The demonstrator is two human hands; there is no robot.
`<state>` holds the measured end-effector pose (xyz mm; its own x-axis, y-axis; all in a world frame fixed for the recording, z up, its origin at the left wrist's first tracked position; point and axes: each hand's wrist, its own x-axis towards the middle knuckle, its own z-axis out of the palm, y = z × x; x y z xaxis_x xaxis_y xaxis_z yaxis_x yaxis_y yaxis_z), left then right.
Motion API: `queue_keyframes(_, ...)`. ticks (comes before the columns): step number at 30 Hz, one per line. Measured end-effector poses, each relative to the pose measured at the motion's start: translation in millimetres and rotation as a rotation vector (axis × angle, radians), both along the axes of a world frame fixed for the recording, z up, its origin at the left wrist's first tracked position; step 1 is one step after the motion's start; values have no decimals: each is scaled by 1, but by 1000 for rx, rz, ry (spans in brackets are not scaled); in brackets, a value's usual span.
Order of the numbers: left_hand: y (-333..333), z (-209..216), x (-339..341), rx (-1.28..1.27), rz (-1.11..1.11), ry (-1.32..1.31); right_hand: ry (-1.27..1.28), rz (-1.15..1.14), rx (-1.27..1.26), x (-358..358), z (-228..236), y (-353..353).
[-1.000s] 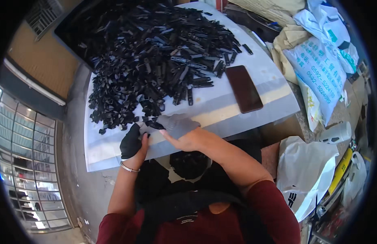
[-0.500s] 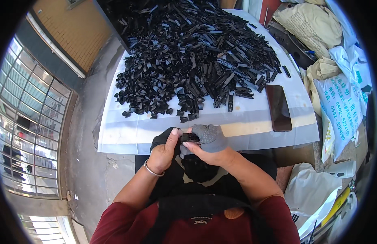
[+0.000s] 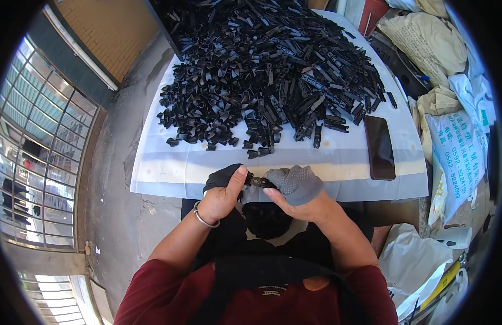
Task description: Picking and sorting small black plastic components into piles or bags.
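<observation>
A narrow black plastic piece with cut-outs (image 3: 259,182) is held between my two hands, just off the table's near edge. My left hand (image 3: 225,189), in a black glove with the thumb bare, pinches its left end. On its right end are the closed fingers of my right hand (image 3: 296,188), which wears a grey dotted glove. My fingers partly hide the piece, so I cannot tell whether it is one part or two joined. Past my hands lies a big heap of short, bent black pieces (image 3: 205,105) on the left and long, slim black strips (image 3: 321,89) on the right.
White sheeting (image 3: 316,162) covers the table. A dark phone (image 3: 379,148) lies at its right side. Sacks (image 3: 456,157) and white bags (image 3: 416,252) crowd the right. Below my hands sits a dark mass (image 3: 266,221) at my lap. A barred window (image 3: 40,151) is at left.
My hands have moved slightly apart, the right one shifting rightward, so more of the black piece shows between them. The whole view has shifted a little.
</observation>
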<state>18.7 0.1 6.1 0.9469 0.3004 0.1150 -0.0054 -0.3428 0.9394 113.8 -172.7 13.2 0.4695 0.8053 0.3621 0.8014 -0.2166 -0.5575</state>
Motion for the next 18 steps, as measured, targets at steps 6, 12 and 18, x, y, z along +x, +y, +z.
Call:
queue_keyframes(6, -1, 11, 1, 111, -69, 87, -74, -37, 71, -2, -6, 0)
queue_keyframes(12, -10, 1, 6, 297, -35, 130, -140, -85, -14, -13, -18, 8)
queue_keyframes(18, -6, 8, 3, 284, -148, -10, -91, -46, 104, -18, -23, 12)
